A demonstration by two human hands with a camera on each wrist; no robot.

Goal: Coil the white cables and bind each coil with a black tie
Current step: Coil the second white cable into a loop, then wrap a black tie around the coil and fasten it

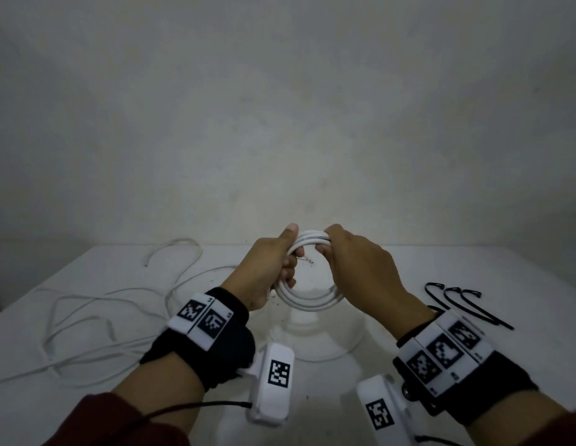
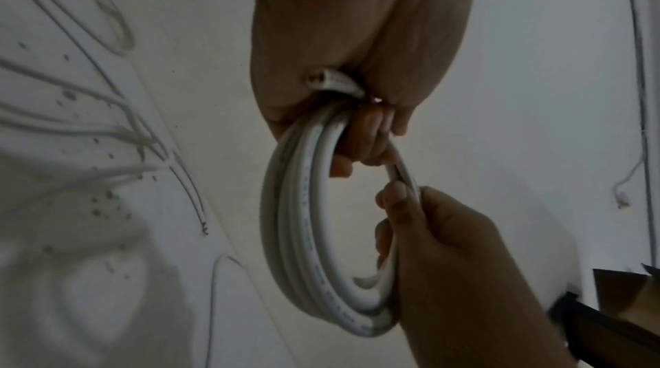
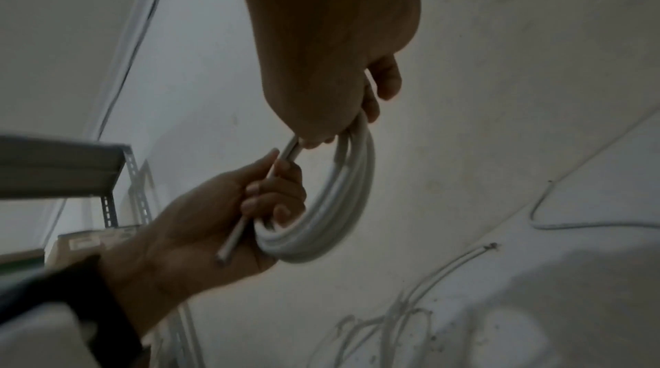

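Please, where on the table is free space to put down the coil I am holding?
The bare table right below the coil, between your wrists, is free. Far-right table behind the black ties also looks bare. The left side is crowded with loose white cables; the ties occupy the near right.

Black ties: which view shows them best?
Head view. The black ties lie in plain sight on the table, to the right of the right hand. Neither wrist view shows them clearly.
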